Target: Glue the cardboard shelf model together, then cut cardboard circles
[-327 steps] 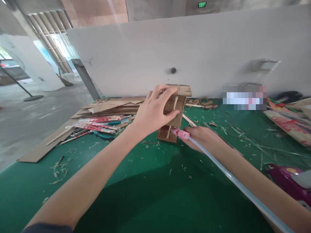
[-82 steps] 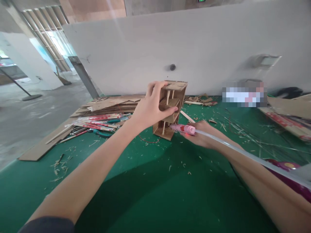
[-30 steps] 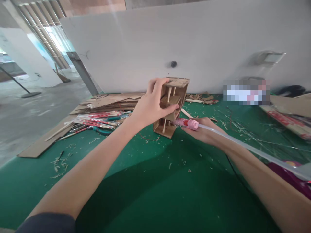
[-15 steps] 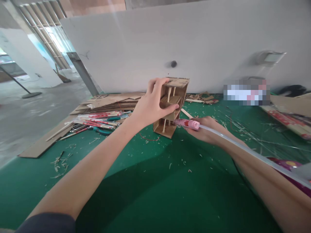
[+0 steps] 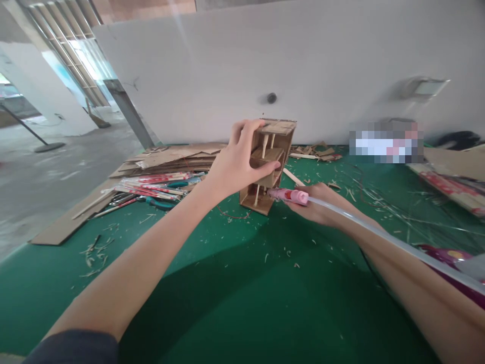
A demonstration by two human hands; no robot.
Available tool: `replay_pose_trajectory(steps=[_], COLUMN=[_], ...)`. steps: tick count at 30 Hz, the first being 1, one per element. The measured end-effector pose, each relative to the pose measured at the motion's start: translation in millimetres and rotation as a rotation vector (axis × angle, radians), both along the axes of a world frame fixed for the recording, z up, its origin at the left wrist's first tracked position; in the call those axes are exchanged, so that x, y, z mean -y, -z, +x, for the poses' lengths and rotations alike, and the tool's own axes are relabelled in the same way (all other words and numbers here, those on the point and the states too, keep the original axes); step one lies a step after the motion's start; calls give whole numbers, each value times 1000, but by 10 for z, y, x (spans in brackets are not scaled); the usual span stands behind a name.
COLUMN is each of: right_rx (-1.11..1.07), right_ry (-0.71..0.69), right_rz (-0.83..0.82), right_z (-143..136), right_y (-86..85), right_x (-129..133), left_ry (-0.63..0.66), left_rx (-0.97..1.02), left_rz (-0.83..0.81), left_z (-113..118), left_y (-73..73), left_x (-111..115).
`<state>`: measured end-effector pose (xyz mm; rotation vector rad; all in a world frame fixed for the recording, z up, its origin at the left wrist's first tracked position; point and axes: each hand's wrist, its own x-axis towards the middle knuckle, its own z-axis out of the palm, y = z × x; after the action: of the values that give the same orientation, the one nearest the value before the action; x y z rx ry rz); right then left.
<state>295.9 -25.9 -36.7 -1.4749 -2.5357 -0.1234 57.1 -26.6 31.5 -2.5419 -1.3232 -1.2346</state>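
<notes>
A small cardboard shelf-like box [image 5: 278,128] with several thin wooden posts between its levels stands tilted on the green table. My left hand [image 5: 240,159] grips it from the left, fingers over its top and thumb across a middle shelf. In my right hand [image 5: 316,202] is a pink hot glue gun [image 5: 290,195], its nozzle reaching into the lowest compartment. A long translucent glue stick [image 5: 348,215] runs out of the gun's back, over my right forearm. The right fingers are partly hidden behind the gun.
Stacked cardboard sheets [image 5: 178,159], packaged chopsticks [image 5: 151,187] and teal-handled tools [image 5: 161,203] lie to the left. Cardboard scraps [image 5: 316,150] are by the wall, and a loose stick [image 5: 292,177] lies behind the glue gun. Wood shavings litter the green table [image 5: 235,293]. A purple object [image 5: 443,253] is at right.
The glue gun has moved slightly left, its nozzle further into the lowest compartment. My left hand keeps its hold on the cardboard box.
</notes>
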Motion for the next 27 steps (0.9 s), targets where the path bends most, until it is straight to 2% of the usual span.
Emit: replay_pose_trajectory(steps=[4, 9, 14, 27], right_rx=[18, 25, 91, 7], right_ry=[-18, 37, 11, -18], right_rz=[12, -56, 8, -5], right_z=[-7, 37, 42, -13], right_y=[28, 12, -14, 57], right_x=[-9, -20, -18, -35], left_ry=[3, 8, 9, 24], left_rx=[2, 3, 6, 1], left_rz=[2, 1, -1, 28], left_z=[4, 2, 4, -4], left_y=[-1, -4, -4, 21], left_x=[3, 4, 15, -6])
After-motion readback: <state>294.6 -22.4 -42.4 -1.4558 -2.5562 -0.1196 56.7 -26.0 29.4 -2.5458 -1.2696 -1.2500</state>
